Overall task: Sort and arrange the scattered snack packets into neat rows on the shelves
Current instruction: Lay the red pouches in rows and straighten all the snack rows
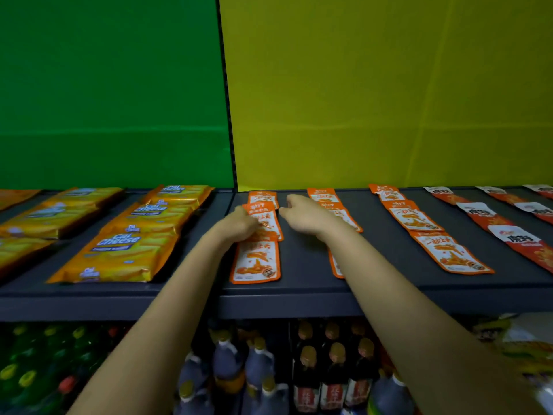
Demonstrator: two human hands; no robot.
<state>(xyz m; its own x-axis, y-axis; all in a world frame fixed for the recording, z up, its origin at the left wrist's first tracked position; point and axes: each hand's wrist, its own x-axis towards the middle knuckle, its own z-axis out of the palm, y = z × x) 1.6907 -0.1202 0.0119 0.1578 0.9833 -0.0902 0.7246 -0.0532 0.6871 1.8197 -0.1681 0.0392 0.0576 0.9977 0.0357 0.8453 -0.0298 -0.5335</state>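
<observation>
Small orange-and-white snack packets lie in rows running front to back on the dark grey shelf (299, 290). My left hand (243, 224) rests on the middle packet (270, 224) of the leftmost row, fingers curled at its left edge. The front packet (256, 262) of that row lies below it, a back packet (262, 196) above it. My right hand (302, 214) hovers just right of that row, thumb and fingers loosely curved toward it, holding nothing. My right forearm covers most of the second row (324, 196). A third row (419, 220) lies further right.
Large orange Cal Cheese wafer packs (125, 253) fill the shelf's left part. Red-and-white packets (484, 215) line the right end. Green and yellow panels back the shelf. Below stand dark sauce bottles (332, 369) and green soda bottles (39, 360). A yellow bag (520, 348) shows at lower right.
</observation>
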